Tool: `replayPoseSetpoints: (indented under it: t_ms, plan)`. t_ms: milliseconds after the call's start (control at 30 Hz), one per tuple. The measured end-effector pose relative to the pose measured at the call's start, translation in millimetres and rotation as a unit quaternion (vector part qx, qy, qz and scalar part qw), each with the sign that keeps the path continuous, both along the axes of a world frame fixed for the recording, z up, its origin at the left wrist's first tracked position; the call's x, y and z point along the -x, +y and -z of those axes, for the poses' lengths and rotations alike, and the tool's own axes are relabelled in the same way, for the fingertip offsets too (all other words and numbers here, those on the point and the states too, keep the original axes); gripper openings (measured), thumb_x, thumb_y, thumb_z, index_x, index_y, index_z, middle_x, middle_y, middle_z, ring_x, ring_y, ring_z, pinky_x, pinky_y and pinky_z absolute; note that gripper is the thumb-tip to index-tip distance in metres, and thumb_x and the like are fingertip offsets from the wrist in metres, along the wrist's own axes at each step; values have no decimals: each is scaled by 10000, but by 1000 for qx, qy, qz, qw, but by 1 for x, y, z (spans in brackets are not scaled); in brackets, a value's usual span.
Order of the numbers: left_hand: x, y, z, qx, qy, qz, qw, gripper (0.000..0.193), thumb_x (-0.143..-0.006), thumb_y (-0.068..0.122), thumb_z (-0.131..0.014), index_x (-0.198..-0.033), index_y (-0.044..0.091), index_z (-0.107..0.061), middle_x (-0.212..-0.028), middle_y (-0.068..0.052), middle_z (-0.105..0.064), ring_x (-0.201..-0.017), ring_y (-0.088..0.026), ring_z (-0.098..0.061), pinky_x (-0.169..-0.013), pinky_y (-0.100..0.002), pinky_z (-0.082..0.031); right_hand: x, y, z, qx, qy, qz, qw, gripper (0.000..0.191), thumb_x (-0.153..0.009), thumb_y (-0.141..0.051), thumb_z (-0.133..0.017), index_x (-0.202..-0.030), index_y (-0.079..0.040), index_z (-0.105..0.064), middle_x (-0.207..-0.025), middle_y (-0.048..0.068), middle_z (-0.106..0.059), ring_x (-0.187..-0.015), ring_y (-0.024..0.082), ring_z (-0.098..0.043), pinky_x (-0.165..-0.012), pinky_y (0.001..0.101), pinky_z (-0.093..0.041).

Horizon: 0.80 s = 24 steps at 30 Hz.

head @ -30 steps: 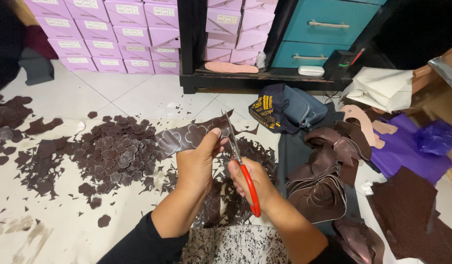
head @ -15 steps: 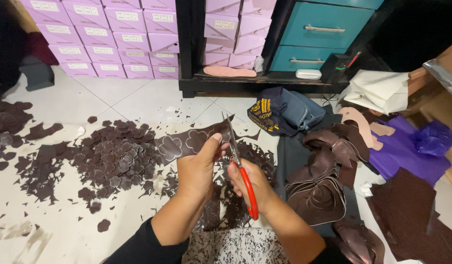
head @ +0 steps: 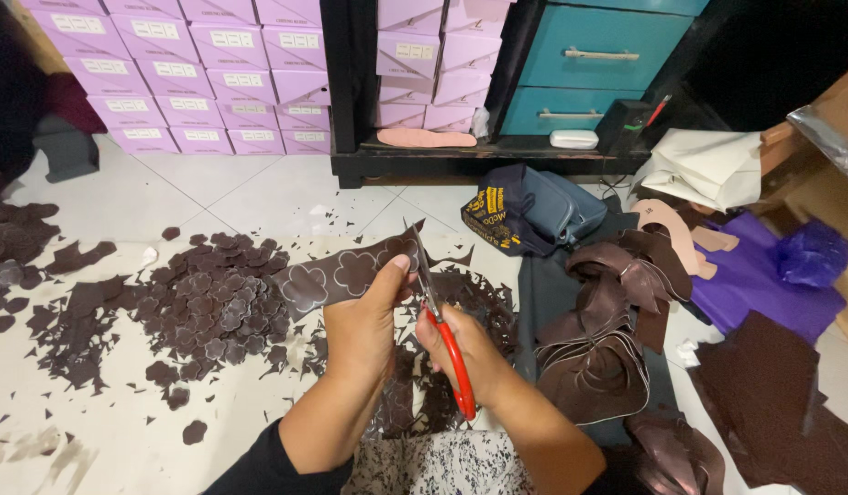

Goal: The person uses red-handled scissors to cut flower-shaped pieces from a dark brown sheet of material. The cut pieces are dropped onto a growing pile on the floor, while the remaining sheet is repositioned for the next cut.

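Observation:
My left hand (head: 364, 330) pinches the right end of a dark brown strip (head: 337, 272) marked with pale flower outlines, holding it up over the floor. My right hand (head: 465, 353) grips red-handled scissors (head: 442, 330), whose blades point up and meet the strip's end beside my left thumb. A pile of cut brown flower shapes (head: 213, 302) lies on the white tiled floor to the left of the strip. More brown offcuts lie under my hands.
Curled brown strips (head: 607, 330) lie to the right on dark cloth. A blue and black bag (head: 529, 211), purple fabric (head: 763, 284), stacked lilac boxes (head: 204, 73) and a teal drawer cabinet (head: 598, 64) stand behind. More scraps (head: 21, 247) lie far left.
The view has shifted slightly. My hands, the strip and the scissors keep nearly the same pose, with the scissors still at the strip's end.

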<state>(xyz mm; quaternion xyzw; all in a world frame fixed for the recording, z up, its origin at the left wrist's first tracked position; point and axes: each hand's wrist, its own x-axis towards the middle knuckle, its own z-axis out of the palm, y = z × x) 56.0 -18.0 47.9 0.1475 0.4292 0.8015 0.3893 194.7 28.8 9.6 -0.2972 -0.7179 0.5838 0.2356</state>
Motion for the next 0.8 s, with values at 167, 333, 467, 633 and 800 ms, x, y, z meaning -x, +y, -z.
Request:
replayPoseSetpoints:
  t_ms: [167,333,467,633,800]
  plan:
    - [1,0,-1,19,-21,-1,1000,135,-857,93,-757,-950,1,-722,-883,-71,-744,-782,-169,-715,-693,-292,-557,1,-4,0,14,0,25,1000,485,-971,-579,-525,-886,-104,-570,-628,-51,-452,-520,59,-451,-467,243,-389]
    - [2,0,0,10,-24,-2,1000,131,-856,87,-765,-937,-1,-712,-875,-72,-740,-772,-171,-712,-695,-297,-557,0,-3,1,47,11,32,998,478,-961,-569,-563,-839,-106,-541,-600,-62,-412,-467,42,-395,-415,228,-316]
    - [2,-1,1,0,-10,-3,1000,131,-865,88,-773,-930,-9,-713,-870,-85,-735,-771,-175,-706,-688,-303,-547,-1,-1,4,37,22,23,999,469,-975,-553,-569,-838,-106,-526,-614,-66,-425,-481,39,-405,-424,226,-331]
    - [0,-1,2,8,-69,10,998,149,-844,97,-774,-952,7,-722,-900,-80,-753,-814,-177,-725,-692,-293,-519,2,-5,10,108,68,31,991,457,-973,-541,-577,-867,-98,-539,-665,-66,-449,-496,42,-404,-433,226,-343]
    - [-5,0,3,28,-147,18,989,221,-826,116,-795,-966,-39,-723,-936,-108,-757,-879,-190,-736,-793,-314,-578,9,-9,15,146,82,66,984,431,-963,-522,-580,-884,-99,-554,-634,-65,-414,-456,37,-349,-398,227,-282]
